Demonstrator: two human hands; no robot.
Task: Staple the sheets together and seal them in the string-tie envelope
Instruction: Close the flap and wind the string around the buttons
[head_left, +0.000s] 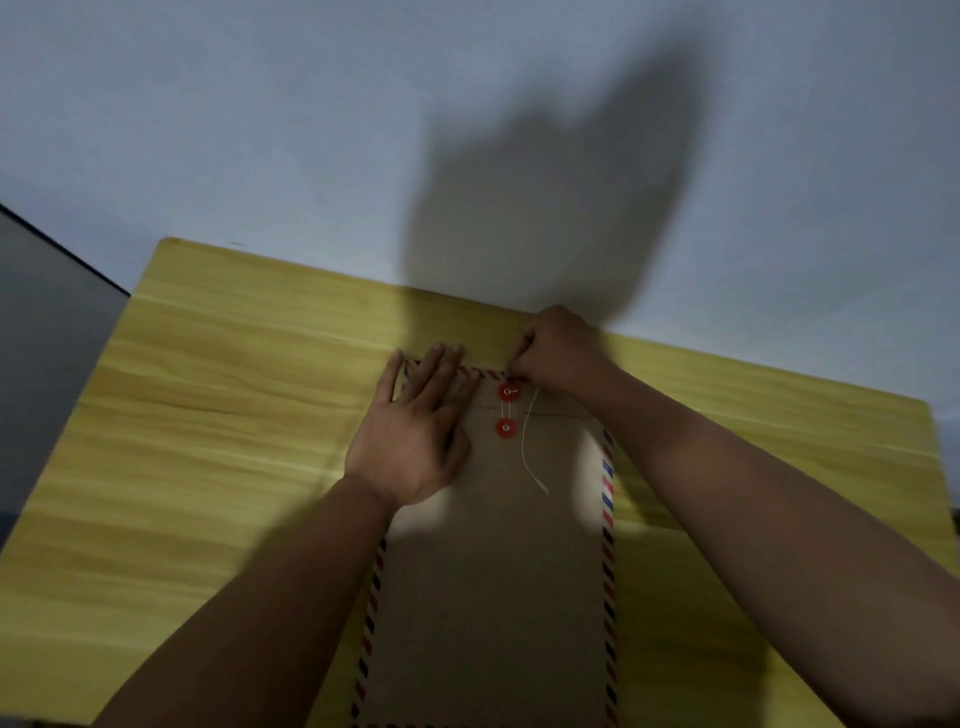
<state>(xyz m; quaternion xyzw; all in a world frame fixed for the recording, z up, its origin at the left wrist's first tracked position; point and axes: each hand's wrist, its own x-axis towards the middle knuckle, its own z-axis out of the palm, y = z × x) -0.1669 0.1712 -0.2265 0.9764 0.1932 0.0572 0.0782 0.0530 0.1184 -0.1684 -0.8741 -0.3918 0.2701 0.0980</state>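
Brown string-tie envelope lies flat on the yellow wood-grain table, centre to lower centre of frame, flap end toward the top, red-and-blue striped border along its edges. Flap is folded down. Two red buttons: upper button on the flap, lower button on the body just below it. White string runs between the buttons, loose tail trailing down to the right of them. Left hand lies flat on the envelope's upper left corner, fingers straight and spread. Right hand is at the top edge right of the upper button, fingers curled, pinching the string. Stapled sheets not visible. Grey wall behind.
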